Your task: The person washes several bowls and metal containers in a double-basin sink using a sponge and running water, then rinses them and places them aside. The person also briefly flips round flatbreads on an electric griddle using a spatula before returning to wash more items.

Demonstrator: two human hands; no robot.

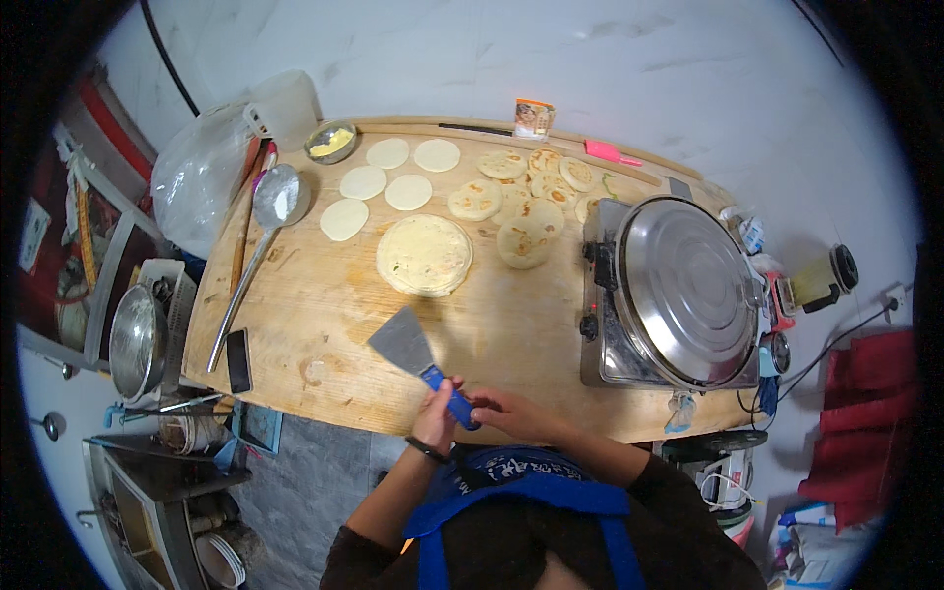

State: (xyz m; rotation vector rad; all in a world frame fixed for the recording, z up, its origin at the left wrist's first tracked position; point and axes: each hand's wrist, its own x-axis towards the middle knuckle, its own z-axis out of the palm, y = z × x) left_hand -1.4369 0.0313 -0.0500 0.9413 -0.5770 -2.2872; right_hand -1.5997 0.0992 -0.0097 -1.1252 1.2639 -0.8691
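Note:
My left hand (pixel 436 419) is closed around the blue handle of a metal scraper (pixel 404 344), whose blade points up and left over the wooden worktop (pixel 295 383). My right hand (pixel 507 413) is at the handle's end, fingers slightly curled; whether it grips or only touches is unclear. Beyond the blade lies a stack of large thin flatbreads (pixel 425 254). Several small pale dough rounds (pixel 408 192) lie behind it to the left. Browned flatbreads (pixel 527 240) are heaped to its right, some overlapping.
At the right stands an electric griddle with a domed steel lid (pixel 686 287), closed. A long-handled metal ladle (pixel 279 199), a phone (pixel 239 360) and a bowl with yellow contents (pixel 330 143) are on the left. A pink brush (pixel 608 153) and a packet (pixel 533 119) sit at the back.

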